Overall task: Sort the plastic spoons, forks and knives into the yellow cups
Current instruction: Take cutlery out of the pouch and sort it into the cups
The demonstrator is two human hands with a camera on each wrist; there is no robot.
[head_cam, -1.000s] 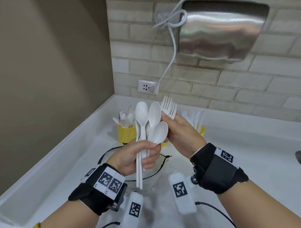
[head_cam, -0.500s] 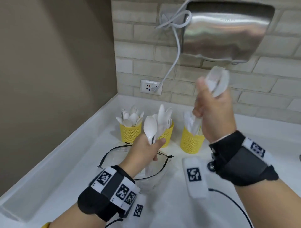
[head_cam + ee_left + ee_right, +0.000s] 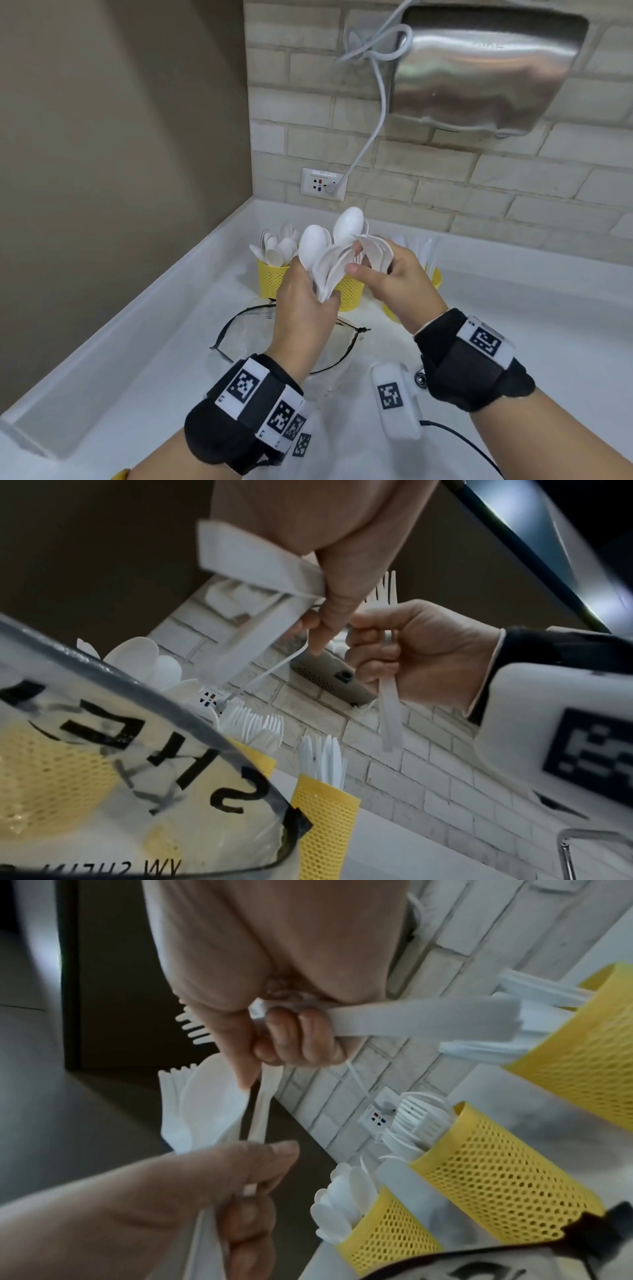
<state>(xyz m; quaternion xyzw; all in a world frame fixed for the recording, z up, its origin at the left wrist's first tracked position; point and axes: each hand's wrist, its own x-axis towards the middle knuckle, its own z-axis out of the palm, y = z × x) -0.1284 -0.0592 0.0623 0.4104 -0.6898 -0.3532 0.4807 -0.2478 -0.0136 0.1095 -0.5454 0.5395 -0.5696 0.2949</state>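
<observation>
Half a second ago the right hand (image 3: 399, 274) was up high by the dryer with its forks; now it's back down next to the left hand (image 3: 305, 305), both in front of the cups.

Around them: a brushed-steel hand dryer (image 3: 486, 65) on the pale brick wall, its grey cord (image 3: 373, 113) running down to a white wall socket (image 3: 323, 185). A clear plastic bag with a black rim (image 3: 239, 329) sits on the white counter (image 3: 531, 342) right under the hands. The hands and the bundle block most of the middle and right cups from the head view.

Left hand grips a bundle of white plastic cutlery (image 3: 329, 263) by the handles, mostly spoons, with at least one fork among them in the right wrist view. Heads point up and fan away from the person, long axis roughly upright. I can't get an exact count, it's blurry.

Right hand is curled around a few white plastic forks (image 3: 387, 593), tines up, handles hanging out below the fist. Can't tell how many.

Three yellow mesh cups stand in a row at the back of the counter:
- left yellow cup (image 3: 272, 279), spoons, bowls up
- middle yellow cup (image 3: 503, 1185), forks, tines up
- right yellow cup (image 3: 325, 829), knives, blades up
</observation>
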